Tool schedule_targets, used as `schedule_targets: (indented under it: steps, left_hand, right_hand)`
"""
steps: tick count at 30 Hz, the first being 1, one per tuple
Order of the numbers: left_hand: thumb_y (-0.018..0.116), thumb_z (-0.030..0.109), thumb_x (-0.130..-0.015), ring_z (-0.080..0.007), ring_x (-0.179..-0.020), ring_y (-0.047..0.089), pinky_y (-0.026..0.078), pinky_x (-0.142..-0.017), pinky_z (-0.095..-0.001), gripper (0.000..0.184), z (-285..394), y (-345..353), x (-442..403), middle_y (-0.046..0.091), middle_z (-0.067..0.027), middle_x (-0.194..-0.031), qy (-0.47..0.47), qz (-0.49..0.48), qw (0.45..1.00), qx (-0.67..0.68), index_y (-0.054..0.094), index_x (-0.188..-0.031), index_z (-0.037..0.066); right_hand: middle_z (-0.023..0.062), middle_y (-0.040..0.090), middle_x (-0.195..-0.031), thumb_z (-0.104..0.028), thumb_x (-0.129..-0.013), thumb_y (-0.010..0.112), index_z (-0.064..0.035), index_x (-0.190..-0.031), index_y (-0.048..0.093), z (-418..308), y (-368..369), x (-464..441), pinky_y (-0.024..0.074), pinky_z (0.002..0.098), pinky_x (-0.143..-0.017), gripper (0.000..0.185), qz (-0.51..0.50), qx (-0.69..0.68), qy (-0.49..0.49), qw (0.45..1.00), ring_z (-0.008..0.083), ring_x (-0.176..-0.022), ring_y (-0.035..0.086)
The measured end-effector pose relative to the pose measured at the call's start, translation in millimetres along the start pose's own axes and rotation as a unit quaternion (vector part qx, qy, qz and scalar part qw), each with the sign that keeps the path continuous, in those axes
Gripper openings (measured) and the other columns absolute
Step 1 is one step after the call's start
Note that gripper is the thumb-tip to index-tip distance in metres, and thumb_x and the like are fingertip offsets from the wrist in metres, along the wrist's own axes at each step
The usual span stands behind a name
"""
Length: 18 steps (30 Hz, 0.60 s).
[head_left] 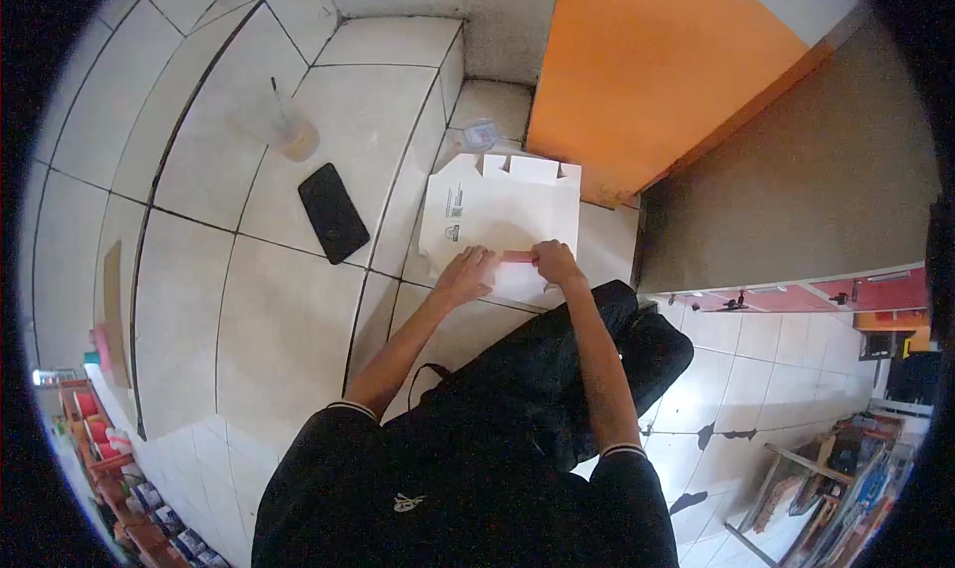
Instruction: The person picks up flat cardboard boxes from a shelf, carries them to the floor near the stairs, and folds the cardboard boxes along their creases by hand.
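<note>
A flat white cardboard box blank (507,200) lies on the tiled floor before me, with cut flaps along its far edge and small dark printing on its left side. My left hand (468,275) has its fingers curled on the near left part of the cardboard. On the near right, my right hand (554,262) is closed at the same part. Between the two hands runs a narrow pinkish-red strip (517,257); I cannot tell whether it is part of the cardboard. Both thumbs are partly hidden.
On the raised tiled ledge to the left lie a black phone (333,213) and a plastic cup (295,135) with a straw. A small clear container (480,134) sits beyond the cardboard. An orange panel (647,71) stands at the right. Shelves with goods (109,469) are at the lower left.
</note>
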<state>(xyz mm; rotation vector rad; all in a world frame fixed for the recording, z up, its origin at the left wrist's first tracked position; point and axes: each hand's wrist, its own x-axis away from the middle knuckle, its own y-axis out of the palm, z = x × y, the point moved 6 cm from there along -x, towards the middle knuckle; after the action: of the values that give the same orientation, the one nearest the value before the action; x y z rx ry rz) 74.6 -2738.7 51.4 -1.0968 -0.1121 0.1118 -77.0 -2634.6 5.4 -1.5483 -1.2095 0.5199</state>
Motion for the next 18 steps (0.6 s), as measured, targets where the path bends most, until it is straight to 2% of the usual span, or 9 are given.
schedule_targets:
  steps: [1, 2, 6, 8, 9, 11, 15, 17, 18]
  left_hand:
    - [0.076, 0.025, -0.064, -0.0317, -0.11, 0.048, 0.043, -0.095, -0.0405, 0.067, -3, 7, -2, 0.05, -0.015, -0.111, 0.025, -0.011, 0.999, -0.029, 0.046, -0.119, -0.001]
    - [0.074, 0.023, -0.066, -0.0311, -0.107, 0.049, 0.044, -0.093, -0.0402, 0.062, -6, 14, -5, 0.05, -0.0148, -0.108, 0.049, -0.021, 0.997, -0.057, 0.048, -0.117, -0.002]
    - [0.071, 0.023, -0.068, -0.0305, -0.104, 0.051, 0.046, -0.089, -0.0393, 0.051, -15, 25, -16, 0.051, -0.0156, -0.107, 0.085, -0.018, 0.992, -0.093, 0.052, -0.109, -0.001]
    - [0.067, 0.022, -0.072, -0.0316, -0.1, 0.053, 0.048, -0.084, -0.0399, 0.034, -26, 40, -22, 0.055, -0.0164, -0.099, 0.101, -0.054, 0.992, -0.051, 0.058, -0.097, 0.0]
    - [0.067, 0.022, -0.072, -0.0316, -0.1, 0.053, 0.048, -0.084, -0.0399, 0.034, -33, 45, -25, 0.055, -0.0164, -0.099, 0.099, -0.056, 0.992, -0.049, 0.058, -0.097, 0.0]
    - [0.063, 0.018, -0.075, -0.0315, -0.093, 0.056, 0.048, -0.081, -0.0415, 0.021, -33, 49, -26, 0.059, -0.0167, -0.089, 0.222, -0.047, 0.972, -0.054, 0.061, -0.088, 0.002]
    - [0.062, 0.015, -0.075, -0.0317, -0.086, 0.059, 0.048, -0.078, -0.0422, 0.013, -27, 21, -43, 0.061, -0.0167, -0.085, 0.19, -0.122, 0.974, -0.001, 0.062, -0.082, 0.004]
    - [0.063, 0.013, -0.075, -0.0328, -0.084, 0.059, 0.047, -0.078, -0.0423, 0.013, -48, 27, -58, 0.062, -0.0156, -0.082, 0.09, -0.139, 0.98, 0.106, 0.061, -0.084, 0.004]
    - [0.064, 0.012, -0.075, -0.0353, -0.085, 0.061, 0.048, -0.075, -0.0436, 0.016, -50, 22, -63, 0.063, -0.0166, -0.084, 0.072, -0.134, 0.984, 0.092, 0.06, -0.087, 0.003]
  right_hand:
    - [0.0101, 0.065, -0.09, -0.022, -0.079, 0.058, -0.0081, -0.088, 0.064, 1, 0, -2, 0.0486, 0.0425, -0.078, 0.018, -0.032, -0.008, -0.01, 0.999, 0.027, -0.094, 0.06]
    - [0.0099, 0.066, -0.096, -0.023, -0.08, 0.059, -0.0096, -0.09, 0.066, 2, -2, -4, 0.0477, 0.0454, -0.08, 0.018, -0.036, 0.003, -0.005, 0.999, 0.028, -0.094, 0.061]
    - [0.0097, 0.066, -0.096, -0.023, -0.078, 0.061, -0.0098, -0.088, 0.067, 3, 0, -14, 0.0476, 0.0447, -0.081, 0.018, -0.072, 0.03, 0.002, 0.997, 0.0289, -0.094, 0.061]
    - [0.0099, 0.068, -0.093, -0.017, -0.073, 0.067, -0.0119, -0.089, 0.071, 6, -1, -14, 0.0483, 0.0424, -0.084, 0.017, -0.016, 0.033, 0.032, 0.999, 0.0286, -0.094, 0.062]
    - [0.0099, 0.068, -0.093, -0.017, -0.073, 0.067, -0.0119, -0.089, 0.071, 5, -5, -13, 0.0483, 0.0424, -0.084, 0.017, -0.019, 0.032, 0.032, 0.999, 0.0286, -0.094, 0.062]
    - [0.0107, 0.068, -0.093, -0.017, -0.072, 0.069, -0.0119, -0.089, 0.072, 0, -15, -11, 0.049, 0.0419, -0.083, 0.018, -0.047, -0.003, 0.021, 0.999, 0.0291, -0.093, 0.063]
    - [0.012, 0.065, -0.097, -0.023, -0.076, 0.062, -0.0102, -0.085, 0.068, 5, -4, -15, 0.048, 0.0456, -0.082, 0.017, -0.076, -0.03, 0.003, 0.997, 0.031, -0.096, 0.06]
    - [0.0116, 0.065, -0.095, -0.022, -0.075, 0.062, -0.01, -0.084, 0.068, 10, 0, -20, 0.0488, 0.0458, -0.082, 0.016, -0.098, -0.007, 0.013, 0.995, 0.0313, -0.098, 0.06]
    - [0.0116, 0.065, -0.095, -0.022, -0.075, 0.062, -0.01, -0.084, 0.068, 11, 0, -23, 0.0488, 0.0458, -0.082, 0.016, -0.1, -0.006, 0.014, 0.995, 0.0313, -0.098, 0.06]
